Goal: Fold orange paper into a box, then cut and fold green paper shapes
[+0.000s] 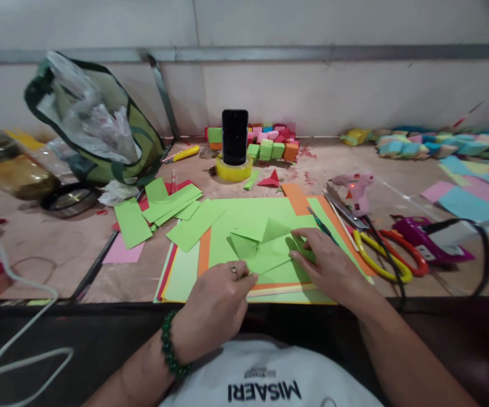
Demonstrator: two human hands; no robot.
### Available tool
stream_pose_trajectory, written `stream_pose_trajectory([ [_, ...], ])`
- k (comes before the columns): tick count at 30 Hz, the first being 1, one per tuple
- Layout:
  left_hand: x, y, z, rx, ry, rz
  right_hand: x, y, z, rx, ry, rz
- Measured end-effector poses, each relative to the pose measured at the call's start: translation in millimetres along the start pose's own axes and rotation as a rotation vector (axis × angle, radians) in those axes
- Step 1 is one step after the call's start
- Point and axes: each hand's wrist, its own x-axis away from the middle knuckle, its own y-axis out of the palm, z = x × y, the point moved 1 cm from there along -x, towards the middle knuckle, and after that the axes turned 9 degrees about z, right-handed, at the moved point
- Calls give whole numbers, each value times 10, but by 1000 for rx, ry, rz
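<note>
A partly folded piece of light-green paper [272, 249] lies over a stack of coloured sheets [227, 217], with flaps standing up from it. At its lower left corner, my left hand [216, 299] pinches the edge between thumb and fingers; a ring and a green bead bracelet are on this side. My right hand [329, 263] grips the opposite end, thumb below and fingers above, partly hiding that end. Just beyond the right fingers lies a slim dark-green pointed tool [323, 226]. Loose green paper strips [174, 204] are heaped to the left of the stack.
A phone [234, 135] stands in a yellow tape roll [233, 170] before folded paper blocks [272, 150]. On the right are scissors [375, 257], a pink glue gun [358, 192] and a purple device with a cable [433, 240]. A green bag [142, 135] and yellow cutter [185, 154] are left.
</note>
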Motion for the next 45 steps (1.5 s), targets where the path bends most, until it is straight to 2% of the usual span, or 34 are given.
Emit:
stream_pose_trajectory([
  [4, -39, -28, 54, -33, -26, -66, 7, 6, -273, 82, -34, 57],
  [6, -27, -36, 72, -34, -44, -71, 26, 16, -340, 80, -59, 1],
  [8, 2, -40, 73, 4, -61, -50, 45, 7, -294, 79, -64, -36],
  [14, 18, -56, 16, 111, -23, 57, 29, -125, 88, -1, -101, -30],
  [18, -41, -93, -11, 114, -21, 50, -22, -150, 159, -36, -118, 11],
  [21, -73, -115, -38, 82, -15, 36, -27, -135, 156, -54, -204, 40],
  [23, -90, -125, -48, 19, -18, 65, -5, -125, 124, -45, -260, 92],
  [27, -133, -121, 7, -165, 3, 211, 80, -98, -82, 28, -287, 184],
  [29, -154, -83, 53, -239, 44, 195, 129, -67, -235, 69, -334, 189],
  [32, -161, -2, 64, -304, 51, 89, 184, -4, -402, 5, -415, 124],
  [34, -140, 34, 29, -276, 24, 60, 196, 22, -427, -99, -424, 45],
  [41, 13, 1, -2, -47, -55, 108, 43, -104, -244, -406, -288, -286],
  [43, 47, 0, 28, -24, -43, 133, -38, -123, -210, -477, -235, -343],
  [45, 75, 17, 47, 7, -19, 150, -106, -96, -195, -519, -124, -365],
])
